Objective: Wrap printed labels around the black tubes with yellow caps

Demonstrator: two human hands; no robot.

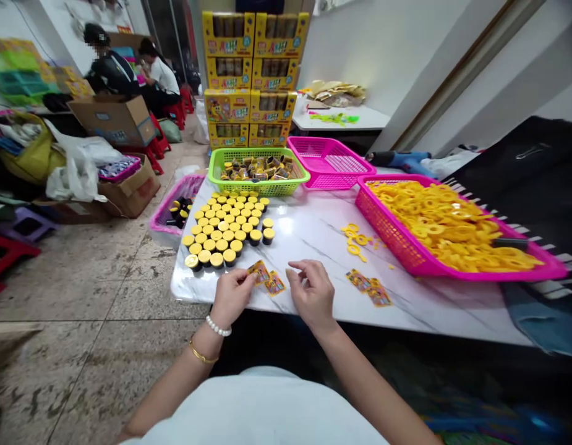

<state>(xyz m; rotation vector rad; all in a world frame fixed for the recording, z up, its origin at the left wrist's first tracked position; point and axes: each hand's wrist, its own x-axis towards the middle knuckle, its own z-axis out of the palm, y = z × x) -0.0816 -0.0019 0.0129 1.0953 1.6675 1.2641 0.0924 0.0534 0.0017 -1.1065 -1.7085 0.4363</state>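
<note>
My left hand (232, 295) pinches the corner of a small orange printed card (259, 272), low over the near edge of the table. A second printed card (275, 284) lies just right of it, partly overlapping. To the right of these, my right hand (312, 293) hovers with index finger stretched out and thumb apart; nothing shows between them. Several similar printed cards (378, 293) lie further right. Beyond my left hand stand many small black tubs with yellow lids (216, 259), grouped close together. A few yellow plastic rings with handles (357, 239) lie loose at mid-table.
A green basket (214, 175) holds small printed tubs. A pink basket (388, 259) on the right is heaped with yellow rings. Behind are another pink basket (329, 154) and stacked yellow boxes (227, 106). Two people (114, 71) sit far left, near cartons (114, 120).
</note>
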